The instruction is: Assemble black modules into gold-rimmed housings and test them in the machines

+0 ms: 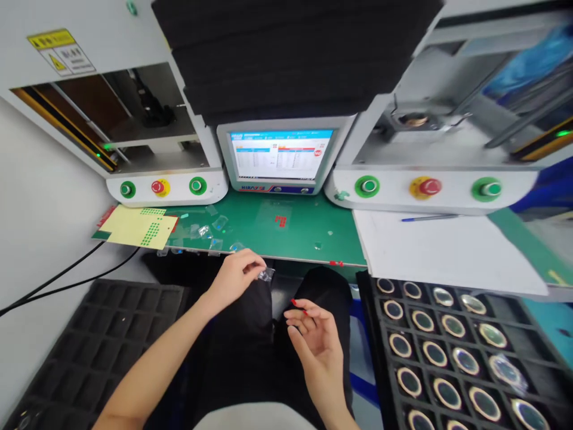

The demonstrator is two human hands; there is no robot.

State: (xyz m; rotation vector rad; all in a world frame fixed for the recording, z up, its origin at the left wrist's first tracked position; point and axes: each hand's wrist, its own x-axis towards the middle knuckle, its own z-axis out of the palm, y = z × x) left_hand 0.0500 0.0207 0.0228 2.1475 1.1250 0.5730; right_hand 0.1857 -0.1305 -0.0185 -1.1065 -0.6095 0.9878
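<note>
My left hand (238, 273) is over my lap at the table's front edge, thumb and fingers pinched on a small crumpled piece of clear plastic film (267, 275). Lower and to the right, my right hand (319, 346) is held palm up with its fingers loosely bent and apart. Nothing shows in it. More clear film pieces (215, 244), some with blue dots, lie on the green table (250, 221) just beyond my left hand. To the right, a black tray (519, 304) holds rows of round, gold-rimmed glass discs (434, 353).
A black compartment tray (129, 298) is at the left. Yellow sheets with green dots (143, 227), white paper (430, 251) and a pen (430, 218) lie on the table. Behind are a screen (280, 155) and two machines with green buttons (369, 186) and red stop buttons (430, 187).
</note>
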